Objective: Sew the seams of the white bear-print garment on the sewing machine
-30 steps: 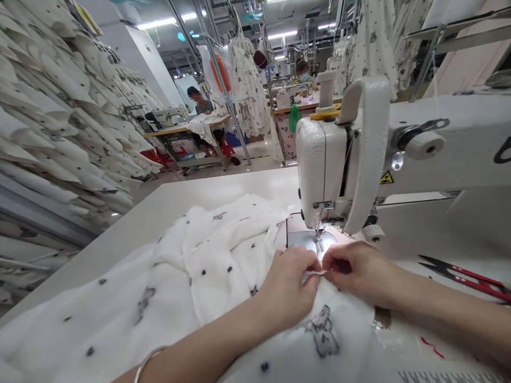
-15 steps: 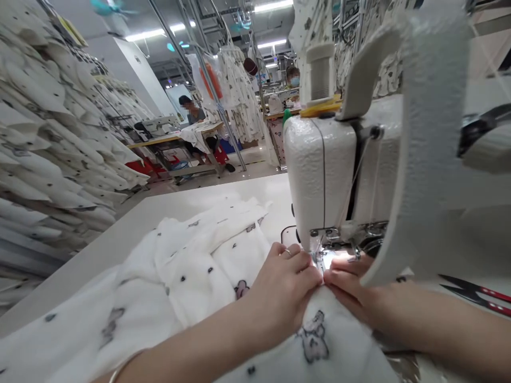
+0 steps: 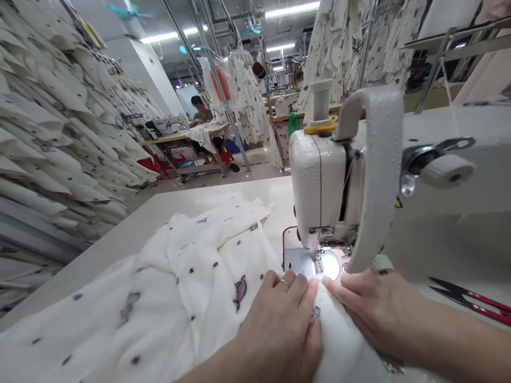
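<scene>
A garment worker's left hand (image 3: 279,332) and right hand (image 3: 373,314) press side by side on white printed fabric (image 3: 179,287) at the front of an industrial sewing machine (image 3: 319,181) in a busy workshop. The fingers of both hands lie over the soft folds, neither hand clenched into a fist, though whether they pinch the cloth cannot be told from this view. A ring (image 3: 283,282) shows on one finger of the left hand. The fabric, dotted with dark spots and small grey and mauve motifs, spreads in loose folds across the table (image 3: 223,194), and its bunched edge sits just in front of the presser foot (image 3: 318,249). The steel needle plate (image 3: 297,260) shows beside it. Red-handled thread snips (image 3: 471,303) lie on the table at lower right, near the right hand. Racks of white printed garment pieces (image 3: 51,122) fill the left of the frame. In the background at upper centre, a co-worker (image 3: 197,109) sits at another sewing table near hanging printed garments (image 3: 243,90).
</scene>
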`<action>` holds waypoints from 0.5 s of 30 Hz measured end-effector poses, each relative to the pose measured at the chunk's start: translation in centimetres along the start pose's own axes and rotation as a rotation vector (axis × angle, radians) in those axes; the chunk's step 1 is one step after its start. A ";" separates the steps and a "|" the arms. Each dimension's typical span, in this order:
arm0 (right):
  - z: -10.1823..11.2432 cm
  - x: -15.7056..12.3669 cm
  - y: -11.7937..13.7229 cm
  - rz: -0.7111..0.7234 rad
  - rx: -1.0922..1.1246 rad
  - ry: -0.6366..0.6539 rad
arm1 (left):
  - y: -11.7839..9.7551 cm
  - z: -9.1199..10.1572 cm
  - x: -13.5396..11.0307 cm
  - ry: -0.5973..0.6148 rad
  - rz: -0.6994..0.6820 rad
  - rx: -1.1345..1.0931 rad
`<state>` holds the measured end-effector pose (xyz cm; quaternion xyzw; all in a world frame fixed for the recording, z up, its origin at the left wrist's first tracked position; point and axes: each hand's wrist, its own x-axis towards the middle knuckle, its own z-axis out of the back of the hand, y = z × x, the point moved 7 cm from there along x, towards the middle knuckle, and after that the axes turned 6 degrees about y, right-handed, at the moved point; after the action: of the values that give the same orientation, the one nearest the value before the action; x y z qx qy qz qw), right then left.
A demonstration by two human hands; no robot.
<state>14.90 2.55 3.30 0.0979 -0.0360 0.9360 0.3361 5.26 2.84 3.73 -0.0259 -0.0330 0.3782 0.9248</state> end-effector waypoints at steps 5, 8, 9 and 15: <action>0.0 0.0 0.0 0.037 -0.019 -0.063 | 0.4 -0.2 -0.1 -0.070 -0.055 -0.040; 0.6 0.0 -0.1 0.023 -0.103 -0.146 | 0.8 0.1 0.5 -0.088 -0.072 -0.049; 0.5 0.1 -0.2 0.018 -0.104 -0.120 | 1.0 0.2 0.8 -0.087 -0.075 -0.046; -0.1 0.4 -0.8 -0.022 -0.058 -0.066 | 1.8 0.0 1.8 -0.037 -0.108 -0.032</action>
<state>15.09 3.47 3.30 0.1196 -0.0730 0.9271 0.3476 5.32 5.37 3.70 -0.0321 -0.0573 0.3277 0.9425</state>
